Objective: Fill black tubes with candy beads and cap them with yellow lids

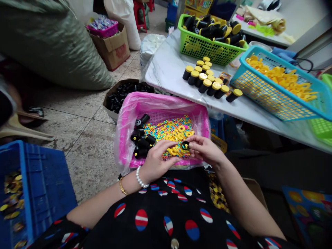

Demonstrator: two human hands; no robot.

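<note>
A pink basket (124, 128) lined with clear plastic rests on my lap. It holds small coloured candy beads (166, 128), several black tubes (141, 140) and yellow caps (181, 131). My right hand (204, 149) pinches a small black tube (185, 145) with its open mouth facing up. My left hand (155, 160) is curled beside it, its fingertips down among the yellow caps and beads; what they hold is hidden. A pearl bracelet and a gold bangle sit on the left wrist.
On the marble table (168, 69) stand capped black tubes (207, 81), a green basket (204, 46) of more tubes and a blue basket (275, 93) of yellow caps. A cardboard box (121, 95) of black tubes sits on the floor. A blue crate (33, 186) is at left.
</note>
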